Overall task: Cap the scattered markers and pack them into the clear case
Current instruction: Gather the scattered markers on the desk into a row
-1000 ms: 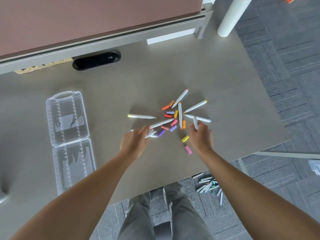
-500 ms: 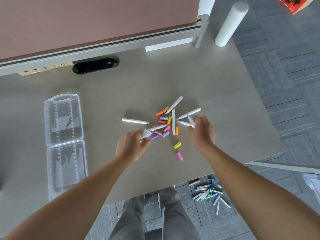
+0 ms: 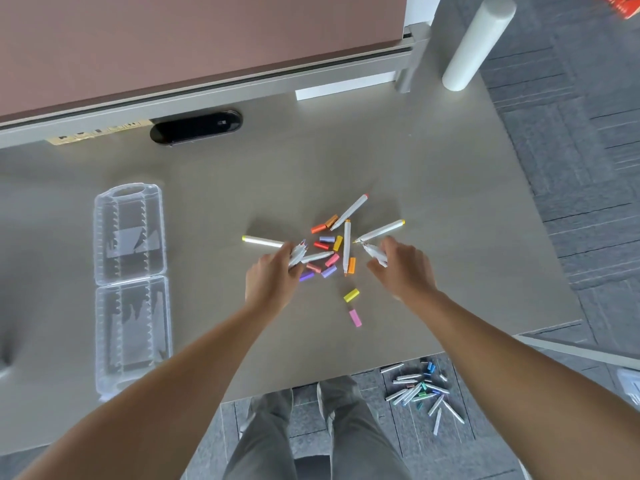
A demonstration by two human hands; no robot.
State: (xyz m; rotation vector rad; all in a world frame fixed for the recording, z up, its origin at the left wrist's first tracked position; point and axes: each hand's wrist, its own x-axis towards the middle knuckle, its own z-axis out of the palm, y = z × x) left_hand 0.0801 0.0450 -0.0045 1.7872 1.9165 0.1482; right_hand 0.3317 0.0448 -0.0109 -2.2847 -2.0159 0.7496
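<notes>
White uncapped markers and coloured caps lie scattered at the middle of the grey table. My left hand grips a small bundle of markers with their tips pointing up and away. My right hand holds two markers whose tips point left. Loose markers remain on the table: a yellow-ended one, an orange one and one at the far side. A yellow cap and a pink cap lie nearer me. The clear case lies open flat at the left.
A black oval cable port sits at the table's back by a brown partition. A white cylinder stands at the back right corner. On the carpet below the table's front edge lies another pile of markers. My legs show under the edge.
Both hands have gathered markers off the table and lifted them slightly. The left hand's bundle now points up; the right hand has drawn its markers back toward me.
</notes>
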